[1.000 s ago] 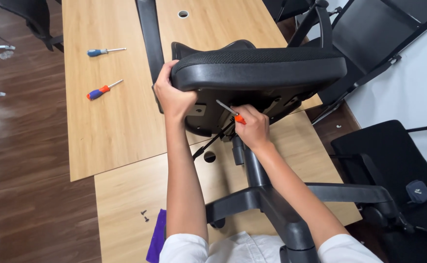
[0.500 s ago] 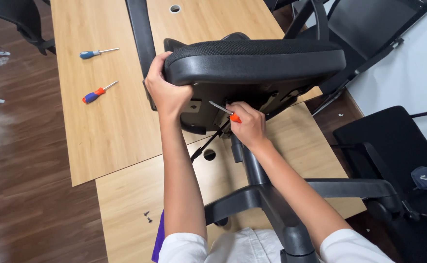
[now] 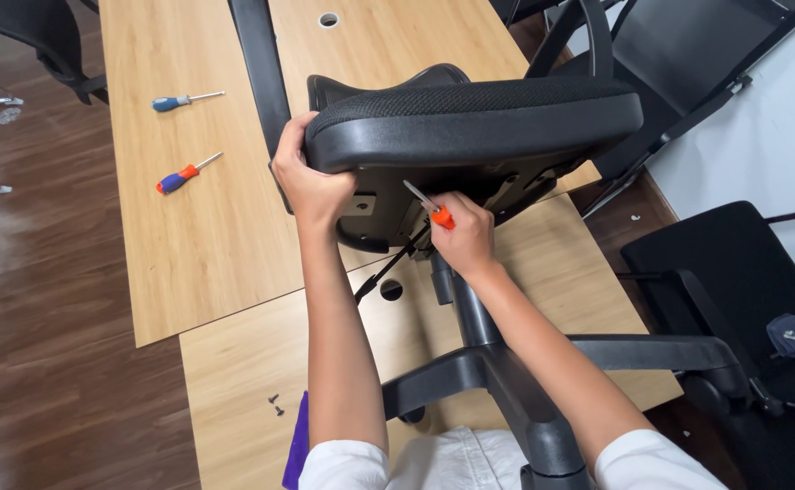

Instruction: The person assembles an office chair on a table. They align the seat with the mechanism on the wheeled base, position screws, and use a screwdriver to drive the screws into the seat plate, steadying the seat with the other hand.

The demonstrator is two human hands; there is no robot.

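While the left hand clamps the near-left edge of the black chair seat lying on the wooden desk, the right hand grips an orange-handled screwdriver, its metal shaft angled up-left under the seat.

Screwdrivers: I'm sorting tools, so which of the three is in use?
The orange-handled screwdriver in the right hand, at the chair seat's underside; the other two lie on the table.
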